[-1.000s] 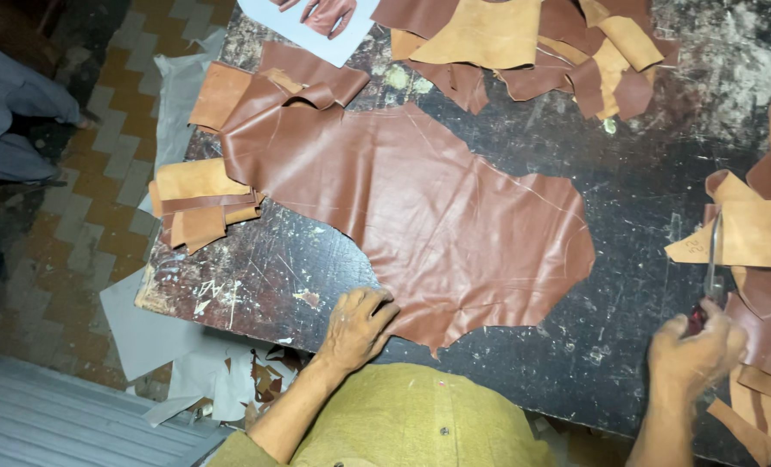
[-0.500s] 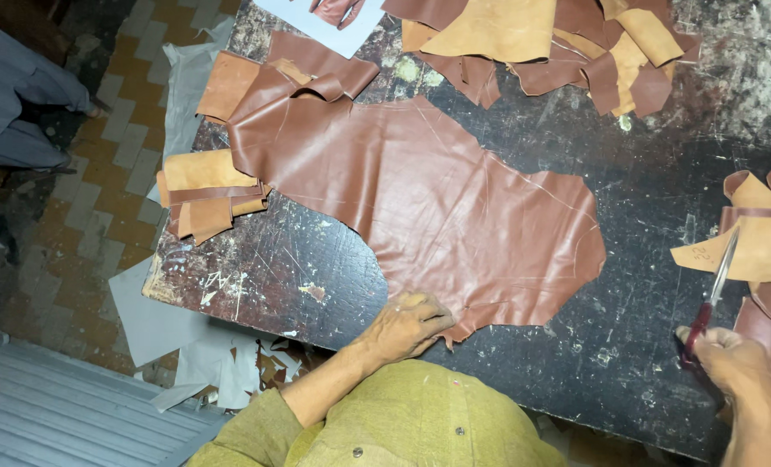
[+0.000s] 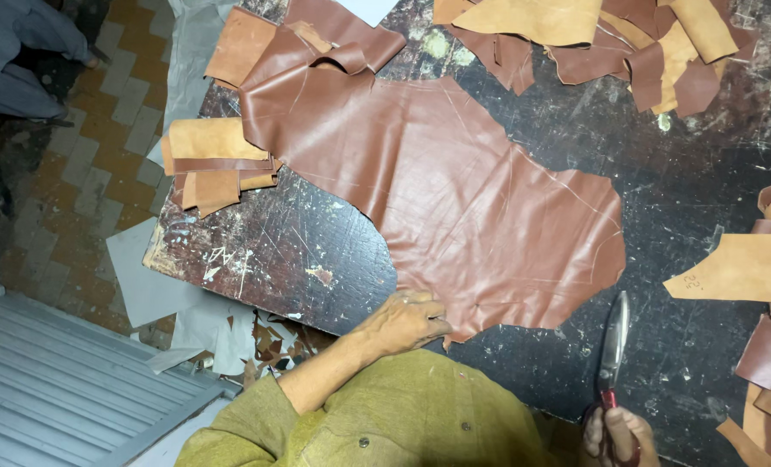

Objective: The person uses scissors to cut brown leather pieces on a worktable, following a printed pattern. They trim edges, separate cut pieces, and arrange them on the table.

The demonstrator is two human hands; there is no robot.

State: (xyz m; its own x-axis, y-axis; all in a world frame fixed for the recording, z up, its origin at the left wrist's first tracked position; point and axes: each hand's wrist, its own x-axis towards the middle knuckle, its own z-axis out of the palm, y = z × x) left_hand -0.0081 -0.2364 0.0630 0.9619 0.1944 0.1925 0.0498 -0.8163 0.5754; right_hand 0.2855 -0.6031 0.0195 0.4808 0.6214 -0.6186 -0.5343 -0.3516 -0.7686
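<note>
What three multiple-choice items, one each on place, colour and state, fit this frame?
1. Where does the left hand rest?
A. on the near edge of the hide
B. on the tan stack
C. on the floor

2. What colour are the handles of the scissors?
A. blue
B. red
C. yellow

3. How does the hide lie?
A. rolled up
B. hanging off the table
C. spread flat

Answers: 1 A, the fingers press its near edge. 2 B, red shows in the right hand. 3 C, it lies open across the dark table.
</note>
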